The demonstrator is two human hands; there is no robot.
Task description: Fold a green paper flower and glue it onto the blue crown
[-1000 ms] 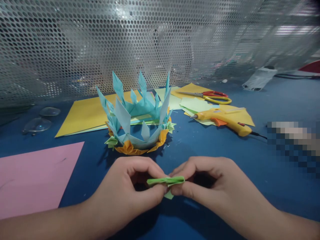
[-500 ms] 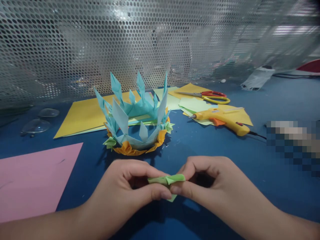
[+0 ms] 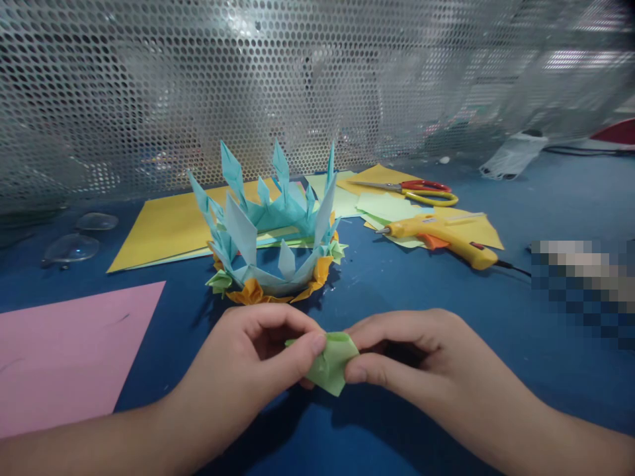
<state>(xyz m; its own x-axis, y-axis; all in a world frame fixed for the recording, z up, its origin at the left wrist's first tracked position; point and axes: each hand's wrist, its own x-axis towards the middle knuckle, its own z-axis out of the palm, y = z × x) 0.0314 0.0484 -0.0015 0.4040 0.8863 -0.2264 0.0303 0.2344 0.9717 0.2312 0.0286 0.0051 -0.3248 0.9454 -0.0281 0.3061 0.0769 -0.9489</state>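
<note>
A small piece of folded light green paper (image 3: 335, 365) is held just above the blue table, between both hands. My left hand (image 3: 268, 357) pinches its left side, thumb in front and fingers behind. With thumb and forefinger, my right hand (image 3: 407, 350) grips the right edge. The fingertips behind the paper are partly hidden. Just beyond the hands stands a light blue paper crown (image 3: 268, 281) with upright pointed pieces. Orange and green folded paper decorations (image 3: 252, 291) run round its base.
Pink paper (image 3: 74, 357) lies at left, yellow sheets (image 3: 159, 228) behind the crown. A yellow glue gun (image 3: 441, 239) rests on paper scraps at right, with scissors (image 3: 429, 193) behind it. A clear plastic piece (image 3: 72, 248) lies far left. Perforated metal (image 3: 278, 79) borders the table's back.
The green paper has turned so its broad face shows toward me. My left thumb has moved up onto its front, and my right thumb has shifted to the right edge.
</note>
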